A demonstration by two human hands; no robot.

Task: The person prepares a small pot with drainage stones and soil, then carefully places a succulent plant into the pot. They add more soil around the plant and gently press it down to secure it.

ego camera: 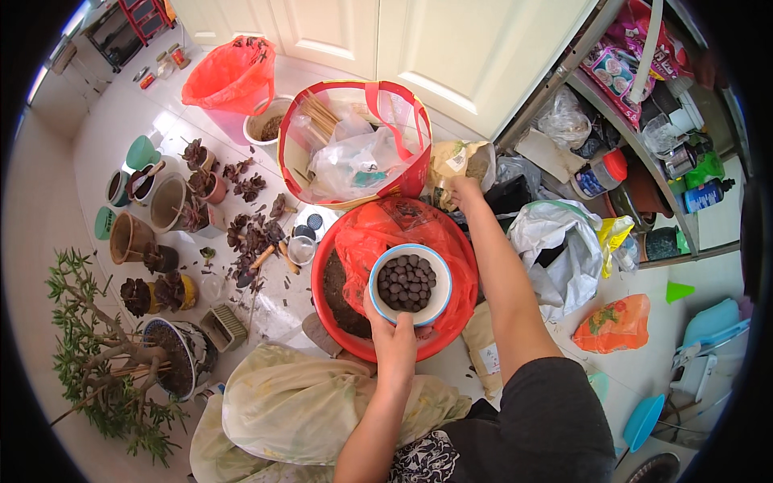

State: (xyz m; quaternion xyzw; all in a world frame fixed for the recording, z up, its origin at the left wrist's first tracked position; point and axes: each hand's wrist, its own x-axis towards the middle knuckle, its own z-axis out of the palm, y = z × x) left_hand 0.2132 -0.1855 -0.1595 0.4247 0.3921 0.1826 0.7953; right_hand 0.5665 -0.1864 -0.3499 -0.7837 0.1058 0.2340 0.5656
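Observation:
My left hand holds a white pot with a blue rim, which contains many dark round pellets. The pot is above a red plastic basin of dark soil, partly covered by a red plastic bag. My right hand reaches out to a tan paper-like bag beside the large red-and-cream tote bag. Its fingertips are partly hidden at the bag's side, so its grip is unclear.
Dark rosette succulents, a trowel with a wooden handle and empty pots lie to the left. A potted tree-like succulent stands nearest left. On the right are a white sack and a crowded metal shelf. White doors stand ahead.

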